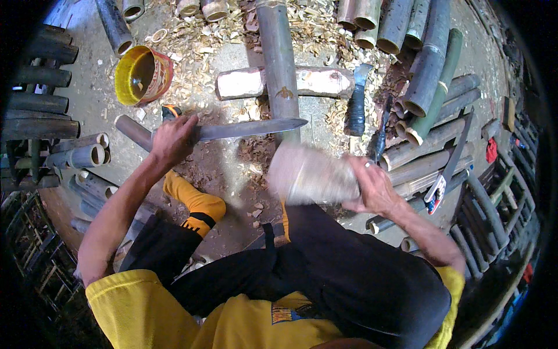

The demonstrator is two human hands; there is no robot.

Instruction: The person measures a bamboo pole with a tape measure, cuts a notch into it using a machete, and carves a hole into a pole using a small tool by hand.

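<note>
My left hand (173, 139) is closed round the handle of a long knife, whose straight blade (250, 128) points right and passes across a bamboo pole (281, 64). The pole lies lengthwise in front of me over a short log (241, 84). In my right hand (375, 186) is a thick, pale wooden mallet (314, 174), smeared by motion, near the pole's close end. The fingers of that hand wrap the mallet's right end. A dark, round-ended rod (132, 131) shows behind my left wrist; I cannot tell whether it joins the knife.
A yellow bucket (154, 75) stands far left among wood shavings. Right of the log lie a black-handled knife (356, 110), a dark-handled tool (381, 139) and a saw (450, 163). Bamboo tubes (430, 75) are piled right; more (40, 104) are stacked left. My yellow-socked foot (200, 206) rests nearby.
</note>
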